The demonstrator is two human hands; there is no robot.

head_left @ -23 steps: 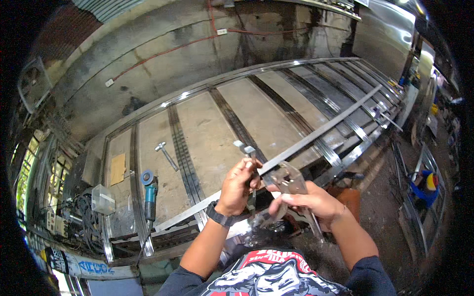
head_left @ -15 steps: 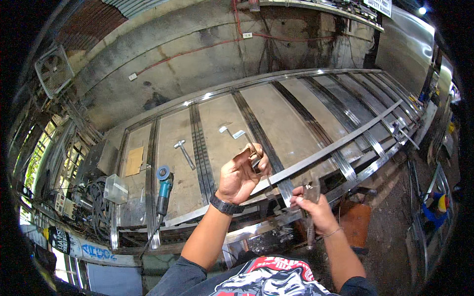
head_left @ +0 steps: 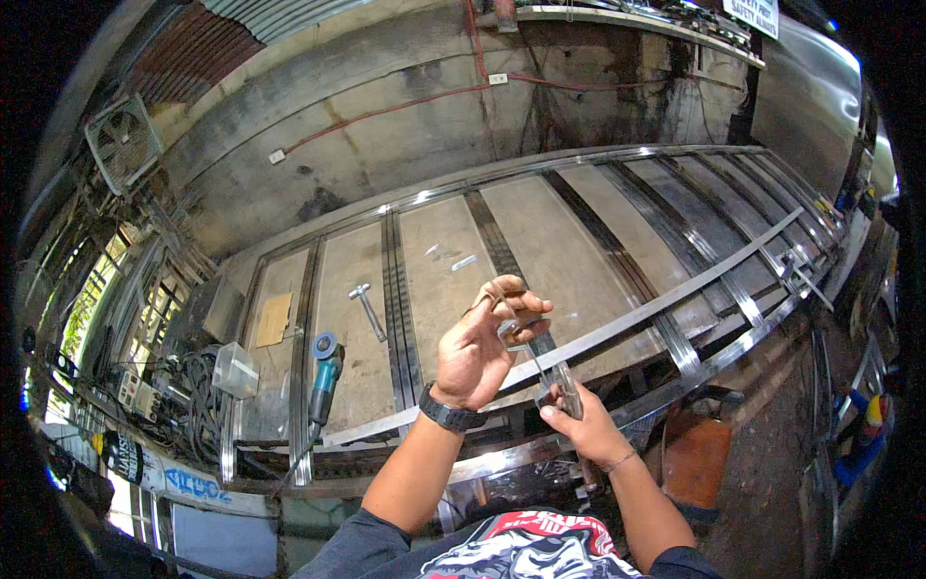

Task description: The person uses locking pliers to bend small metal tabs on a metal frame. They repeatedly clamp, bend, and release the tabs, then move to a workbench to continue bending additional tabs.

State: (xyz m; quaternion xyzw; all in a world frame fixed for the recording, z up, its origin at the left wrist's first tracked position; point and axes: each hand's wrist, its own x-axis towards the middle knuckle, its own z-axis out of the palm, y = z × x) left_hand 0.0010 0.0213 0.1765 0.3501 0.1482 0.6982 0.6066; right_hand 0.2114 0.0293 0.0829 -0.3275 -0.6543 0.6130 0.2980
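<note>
My left hand (head_left: 482,343), with a black watch on its wrist, is raised above the metal frame (head_left: 395,318). Its fingers curl around a small shiny metal piece (head_left: 509,329), partly hidden by them. Just below and to the right, my right hand (head_left: 586,427) grips a metal hand tool (head_left: 566,391). The tool's upper end points up toward the left hand, and its exact kind is unclear. Beyond the left hand, a small pale metal piece (head_left: 465,261) lies on the table panel.
A hammer (head_left: 367,312) and a teal angle grinder (head_left: 324,386) lie on the left part of the table. Near them are a clear plastic box (head_left: 235,371) and brown cardboard (head_left: 275,319). A long metal bar (head_left: 666,299) crosses the frame; an orange-brown seat (head_left: 693,458) stands at right.
My right hand has moved left and up with the tool, closer to the left hand. The left hand has turned slightly, and the whole view has shifted a little.
</note>
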